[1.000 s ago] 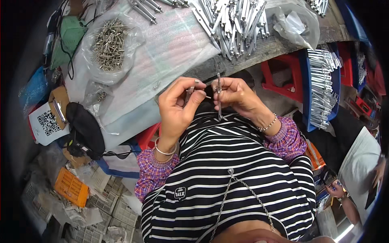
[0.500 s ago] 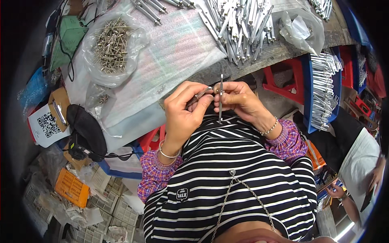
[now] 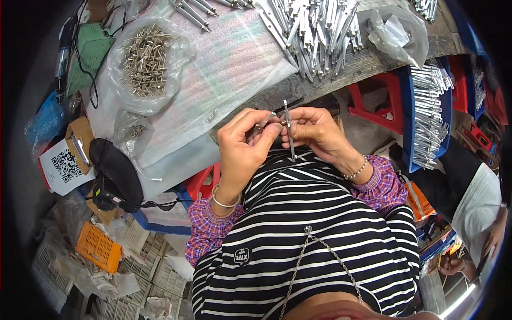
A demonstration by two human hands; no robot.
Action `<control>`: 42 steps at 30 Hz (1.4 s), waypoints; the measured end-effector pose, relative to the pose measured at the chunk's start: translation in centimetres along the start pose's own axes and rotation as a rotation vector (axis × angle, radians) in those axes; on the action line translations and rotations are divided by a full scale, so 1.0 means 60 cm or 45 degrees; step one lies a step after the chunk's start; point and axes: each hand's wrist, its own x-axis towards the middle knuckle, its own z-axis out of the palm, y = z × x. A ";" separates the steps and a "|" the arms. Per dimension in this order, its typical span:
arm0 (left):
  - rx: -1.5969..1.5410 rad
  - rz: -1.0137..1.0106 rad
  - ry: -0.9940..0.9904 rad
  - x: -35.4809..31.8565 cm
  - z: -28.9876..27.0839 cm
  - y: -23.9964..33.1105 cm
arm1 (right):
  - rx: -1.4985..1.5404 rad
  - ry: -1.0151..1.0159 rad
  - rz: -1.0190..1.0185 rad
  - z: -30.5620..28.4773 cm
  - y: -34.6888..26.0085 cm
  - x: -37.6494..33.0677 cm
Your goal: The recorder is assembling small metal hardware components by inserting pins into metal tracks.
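Note:
My right hand (image 3: 320,133) is closed on a slim silver metal bar (image 3: 286,109), which stands nearly upright in the picture with its top leaning left. My left hand (image 3: 242,141) pinches a small metal piece (image 3: 273,114) whose kind is mostly covered by the fingers. Both hands meet in front of my striped apron, just off the table edge, and the small piece is close against the bar's side. Whether the two are joined I cannot tell. Beyond my left hand, a clear plastic bag (image 3: 117,69) lies open with many headed metal pins (image 3: 146,61) in it.
Many silver bars (image 3: 320,37) are heaped at the table's far side, beside another plastic bag (image 3: 397,40). A blue bin (image 3: 409,117) of bars stands right, near a red stool (image 3: 392,104). At left are a green box (image 3: 90,53) and an orange basket (image 3: 98,246).
The metal bar has tipped, its top swinging left and its lower end right. Both hands keep their grip close together. At the far right, another person's hand has shifted.

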 end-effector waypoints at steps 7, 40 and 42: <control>-0.130 -0.132 -0.101 0.000 -0.002 -0.001 | -0.051 -0.036 -0.097 0.000 -0.002 -0.002; -0.209 -0.238 -0.128 0.006 0.008 0.002 | 0.058 -0.087 0.127 -0.021 0.000 0.006; -0.171 -0.238 -0.155 0.007 0.007 -0.002 | 0.056 -0.094 0.126 -0.021 -0.001 0.006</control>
